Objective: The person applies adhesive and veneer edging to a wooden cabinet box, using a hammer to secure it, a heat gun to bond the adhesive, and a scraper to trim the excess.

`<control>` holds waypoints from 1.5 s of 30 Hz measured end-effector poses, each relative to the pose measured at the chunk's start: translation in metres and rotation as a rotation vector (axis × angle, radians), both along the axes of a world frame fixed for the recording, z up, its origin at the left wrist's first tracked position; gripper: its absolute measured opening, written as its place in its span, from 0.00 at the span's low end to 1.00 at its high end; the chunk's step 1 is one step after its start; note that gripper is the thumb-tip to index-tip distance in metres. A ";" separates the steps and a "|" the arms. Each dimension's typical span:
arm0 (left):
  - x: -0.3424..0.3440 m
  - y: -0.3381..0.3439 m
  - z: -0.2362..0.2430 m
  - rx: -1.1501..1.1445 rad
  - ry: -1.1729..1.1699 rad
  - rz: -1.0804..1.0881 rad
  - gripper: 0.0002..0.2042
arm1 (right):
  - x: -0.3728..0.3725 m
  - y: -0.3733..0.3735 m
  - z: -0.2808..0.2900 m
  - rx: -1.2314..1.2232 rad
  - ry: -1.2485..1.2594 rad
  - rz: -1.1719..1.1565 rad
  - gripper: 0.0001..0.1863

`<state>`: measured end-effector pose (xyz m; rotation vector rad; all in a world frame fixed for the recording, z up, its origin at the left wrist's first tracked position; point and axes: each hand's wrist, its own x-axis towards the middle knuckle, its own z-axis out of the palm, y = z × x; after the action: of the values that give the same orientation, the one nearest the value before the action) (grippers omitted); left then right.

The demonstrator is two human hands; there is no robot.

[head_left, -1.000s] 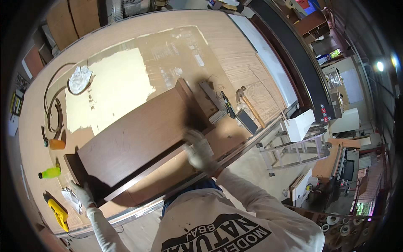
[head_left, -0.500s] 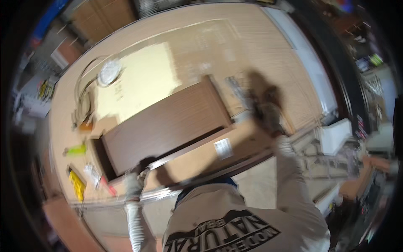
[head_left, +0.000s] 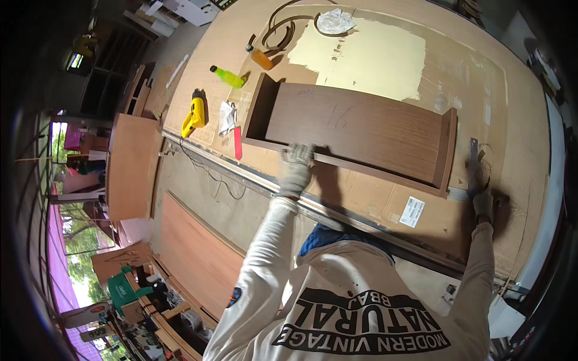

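Note:
A shallow brown wooden box [head_left: 361, 132], like a drawer or cabinet carcass, lies open side up on the cardboard-covered worktable. My left hand [head_left: 295, 169], in a pale glove, lies with its fingers stretched over the box's near edge. Beyond the box's right end is my right hand [head_left: 483, 203], also gloved. It seems closed around the near end of a slim grey metal tool [head_left: 474, 149], though shadow hides most of the fingers. Beside it, a flat grey metal piece [head_left: 459, 194] lies at the box's near right corner.
Left of the box are a red flat strip [head_left: 238, 143], a white cloth [head_left: 227, 118], a yellow corded tool [head_left: 194, 114], a green bottle [head_left: 227, 77] and an orange bottle [head_left: 260, 57]. Brown edging [head_left: 283, 42] and a crumpled white bundle [head_left: 335, 21] lie farther back. Wooden panels [head_left: 135, 165] stand at left.
The view has swung to the left, showing more of the workshop there. My left hand has stayed at the box's near edge, and my right hand remains by its right end.

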<state>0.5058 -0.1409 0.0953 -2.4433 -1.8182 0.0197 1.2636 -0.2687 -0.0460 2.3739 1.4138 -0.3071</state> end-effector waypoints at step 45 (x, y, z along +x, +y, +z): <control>-0.212 0.110 -0.042 -0.078 -0.554 -0.457 0.20 | -0.720 0.263 0.238 -0.665 0.130 0.078 0.24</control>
<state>0.2941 -0.0311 0.0529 -3.0776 -1.3588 -0.6906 0.5432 -0.0052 0.1921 1.7759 1.2045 -0.7847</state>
